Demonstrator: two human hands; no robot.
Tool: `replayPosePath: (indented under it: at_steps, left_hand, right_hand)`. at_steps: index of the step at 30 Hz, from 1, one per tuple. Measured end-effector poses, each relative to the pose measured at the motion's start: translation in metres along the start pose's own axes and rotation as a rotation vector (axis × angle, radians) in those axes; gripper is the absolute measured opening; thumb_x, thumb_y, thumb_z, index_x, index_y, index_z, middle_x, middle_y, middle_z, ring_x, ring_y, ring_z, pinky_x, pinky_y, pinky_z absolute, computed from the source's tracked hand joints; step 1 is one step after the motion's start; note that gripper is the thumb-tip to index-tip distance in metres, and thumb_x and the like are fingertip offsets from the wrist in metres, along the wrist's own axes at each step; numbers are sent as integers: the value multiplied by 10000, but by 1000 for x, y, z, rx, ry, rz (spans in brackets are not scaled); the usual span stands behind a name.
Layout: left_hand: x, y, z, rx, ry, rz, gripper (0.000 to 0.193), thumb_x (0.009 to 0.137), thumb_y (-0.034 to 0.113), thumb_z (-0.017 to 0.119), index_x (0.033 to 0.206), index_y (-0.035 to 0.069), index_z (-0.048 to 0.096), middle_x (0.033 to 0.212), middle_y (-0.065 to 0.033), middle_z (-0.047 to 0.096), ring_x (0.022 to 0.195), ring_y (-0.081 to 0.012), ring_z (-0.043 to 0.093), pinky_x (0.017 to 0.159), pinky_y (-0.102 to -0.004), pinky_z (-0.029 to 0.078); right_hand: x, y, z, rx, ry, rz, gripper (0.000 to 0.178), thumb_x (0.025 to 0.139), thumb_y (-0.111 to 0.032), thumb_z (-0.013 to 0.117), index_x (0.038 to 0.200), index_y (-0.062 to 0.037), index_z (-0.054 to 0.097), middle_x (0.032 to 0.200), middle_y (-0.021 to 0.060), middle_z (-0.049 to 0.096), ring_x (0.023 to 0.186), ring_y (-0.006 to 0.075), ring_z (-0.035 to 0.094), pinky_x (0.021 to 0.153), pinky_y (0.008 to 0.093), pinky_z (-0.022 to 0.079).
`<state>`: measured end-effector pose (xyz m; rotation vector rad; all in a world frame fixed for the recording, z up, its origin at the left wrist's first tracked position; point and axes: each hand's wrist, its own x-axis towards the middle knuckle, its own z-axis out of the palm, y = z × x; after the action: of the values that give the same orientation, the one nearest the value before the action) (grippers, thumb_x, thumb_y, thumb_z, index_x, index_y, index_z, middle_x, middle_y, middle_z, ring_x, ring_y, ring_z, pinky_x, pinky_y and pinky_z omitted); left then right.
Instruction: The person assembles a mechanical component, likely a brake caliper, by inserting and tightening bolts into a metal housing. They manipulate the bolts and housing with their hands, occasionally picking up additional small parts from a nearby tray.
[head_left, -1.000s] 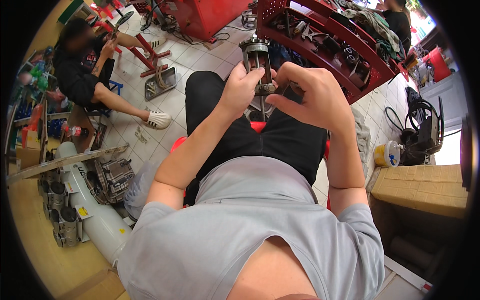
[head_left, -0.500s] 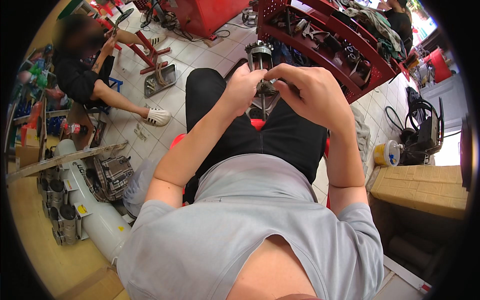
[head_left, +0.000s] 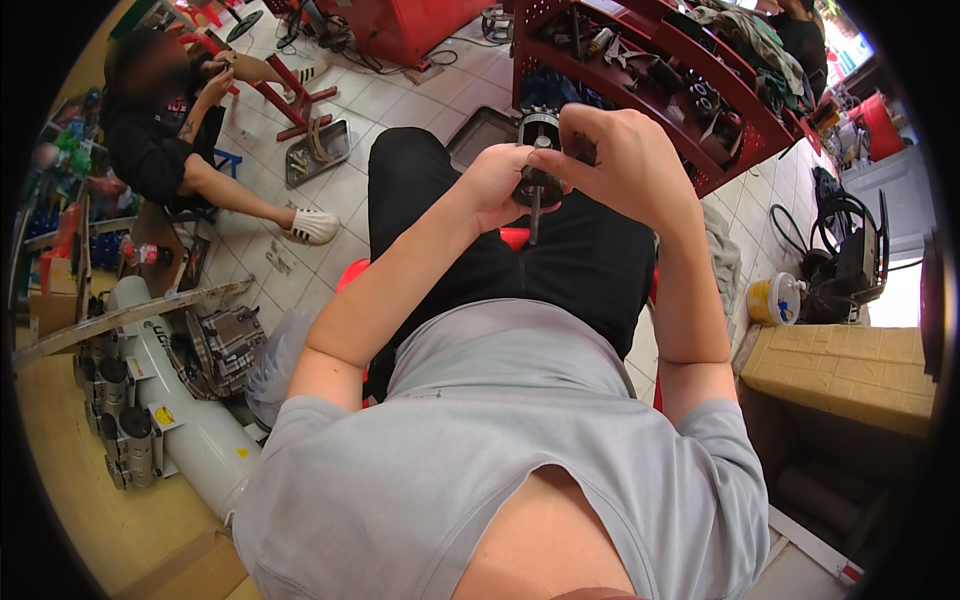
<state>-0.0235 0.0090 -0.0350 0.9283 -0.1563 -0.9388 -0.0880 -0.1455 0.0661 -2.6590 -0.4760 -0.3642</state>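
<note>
1. The dark cylindrical metal part (head_left: 538, 160) sits in the upper middle of the frame, held above the person's lap between both hands. Its ribbed round body shows at the top, and a thin dark shaft hangs down from it toward the red stool (head_left: 512, 238).
2. The left hand (head_left: 495, 185) is closed around the left and lower side of the part, thumb up against it.
3. The right hand (head_left: 625, 165) is curled over the part's right and top side, fingers bent down onto it, gripping.
4. Against the earlier frames, the hands and part lie at nearly the same spot in the frame. The right fingers now reach further over the top of the part, and the shaft below the hands shows more plainly than half a second ago.
5. The person's black trousers and grey shirt fill the middle and bottom of the frame, as before.
6. In the upper left another person (head_left: 165, 140) sits low on the tiled floor (head_left: 380, 100), posture little changed, one hand raised near the head.
7. A red shelf rack (head_left: 690, 90) with tools stands in the upper right, unchanged.
8. A white compressor tank (head_left: 185, 410) lies at the lower left, and a yellow tub (head_left: 775, 298) stands at the right beside a cardboard box (head_left: 850, 375).
</note>
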Motion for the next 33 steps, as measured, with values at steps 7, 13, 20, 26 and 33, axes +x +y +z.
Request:
replayPosePath:
  at_steps: [7,13,20,26,33]
  left_hand:
    - [1,-2,3,-14,30,-15,212,903,151,500,1029,6,589,894,-97,645,815,-197,659,702,-357,523]
    - [3,-4,-4,-15,27,2,222,891,133,498,1055,0,568,900,-103,638,832,-198,659,703,-370,524]
    - [-1,1,6,58,102,17,228,866,120,488,1050,6,561,887,-113,637,814,-195,654,684,-356,521]
    - [0,1,4,123,109,42,205,879,157,528,1037,32,563,902,-93,636,798,-172,639,671,-348,521]
    - [3,3,-4,150,106,58,177,904,170,525,1035,59,566,942,-66,636,815,-149,635,706,-346,529]
  right_hand:
    - [2,14,9,152,-29,-63,139,807,-179,662,841,-49,625,582,68,609,483,181,556,491,276,402]
    - [3,5,-2,190,-82,5,125,818,-160,640,854,-40,627,593,58,629,499,172,583,503,260,415]
    - [2,7,3,38,-75,-4,156,805,-175,634,897,-50,642,585,54,628,503,175,587,508,280,424]
    - [0,9,8,131,-38,-28,209,793,-276,632,850,-76,651,622,95,613,579,284,606,550,362,465]
    - [-1,3,4,95,-6,-83,222,803,-286,656,855,-71,644,627,80,610,546,260,573,524,331,433]
